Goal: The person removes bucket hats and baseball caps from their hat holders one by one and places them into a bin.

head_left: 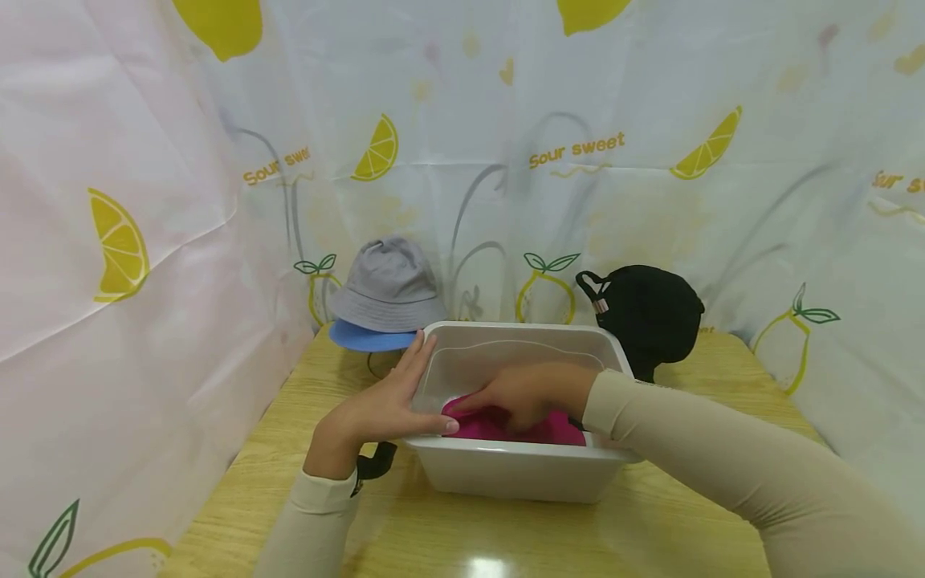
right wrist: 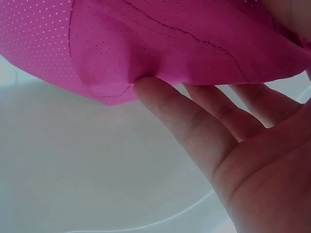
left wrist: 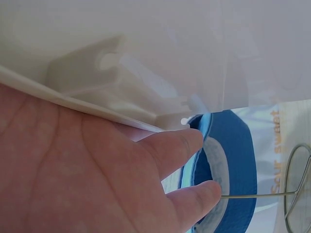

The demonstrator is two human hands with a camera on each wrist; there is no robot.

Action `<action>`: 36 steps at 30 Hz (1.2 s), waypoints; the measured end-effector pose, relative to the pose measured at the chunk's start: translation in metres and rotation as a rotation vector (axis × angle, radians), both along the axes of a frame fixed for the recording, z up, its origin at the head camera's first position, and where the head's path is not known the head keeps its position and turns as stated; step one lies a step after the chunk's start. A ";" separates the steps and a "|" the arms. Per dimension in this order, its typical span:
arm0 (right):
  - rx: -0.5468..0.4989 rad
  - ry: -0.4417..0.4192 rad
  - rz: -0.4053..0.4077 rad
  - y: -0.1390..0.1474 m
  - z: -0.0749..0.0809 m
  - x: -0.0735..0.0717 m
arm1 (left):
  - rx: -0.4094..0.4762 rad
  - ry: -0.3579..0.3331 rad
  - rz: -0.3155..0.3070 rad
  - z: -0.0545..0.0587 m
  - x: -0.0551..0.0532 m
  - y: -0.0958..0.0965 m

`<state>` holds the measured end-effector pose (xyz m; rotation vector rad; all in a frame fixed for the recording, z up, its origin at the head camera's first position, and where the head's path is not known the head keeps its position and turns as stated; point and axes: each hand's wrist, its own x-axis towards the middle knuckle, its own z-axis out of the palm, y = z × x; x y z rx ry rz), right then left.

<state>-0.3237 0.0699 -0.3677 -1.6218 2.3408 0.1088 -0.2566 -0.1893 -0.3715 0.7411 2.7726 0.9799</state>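
Observation:
A white plastic bin (head_left: pixel 516 470) stands on the wooden table, with a bright pink cap (head_left: pixel 473 425) inside it. My left hand (head_left: pixel 383 413) rests on the bin's left rim, fingers stretched along its side and thumb over the front corner. In the left wrist view, the palm lies against the rim. My right hand (head_left: pixel 527 393) reaches into the bin and holds the cap. In the right wrist view, the perforated pink fabric (right wrist: pixel 160 43) lies between the fingers and what looks like the thumb at the upper right; one fingertip dents it.
Behind the bin at left, a grey bucket hat (head_left: pixel 390 281) sits over a blue hat (head_left: pixel 372 337) on a wire stand (left wrist: pixel 291 191). A black cap (head_left: pixel 654 313) is at the back right. Lemon-print curtains (head_left: pixel 462 104) enclose the wooden table (head_left: pixel 275 474).

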 end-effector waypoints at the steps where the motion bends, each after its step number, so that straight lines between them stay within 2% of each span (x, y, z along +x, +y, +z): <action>1: 0.005 -0.005 -0.004 -0.001 -0.001 0.000 | 0.001 0.005 -0.004 0.000 0.000 0.000; 7: 0.021 -0.002 -0.011 -0.006 -0.005 -0.001 | -0.009 0.017 -0.005 0.001 0.000 -0.001; 15: 0.032 0.007 0.017 -0.009 -0.020 -0.004 | -0.001 0.013 -0.012 0.001 -0.001 0.001; 23: 0.080 -0.093 -0.086 -0.009 -0.028 -0.004 | 0.001 -0.004 0.001 -0.002 0.000 0.001; 30: 0.089 -0.142 -0.129 -0.011 -0.027 -0.003 | 0.017 -0.005 -0.005 -0.002 0.000 0.001; 36: 0.075 -0.129 -0.088 -0.011 -0.020 -0.005 | -0.001 -0.012 0.017 0.000 0.001 0.001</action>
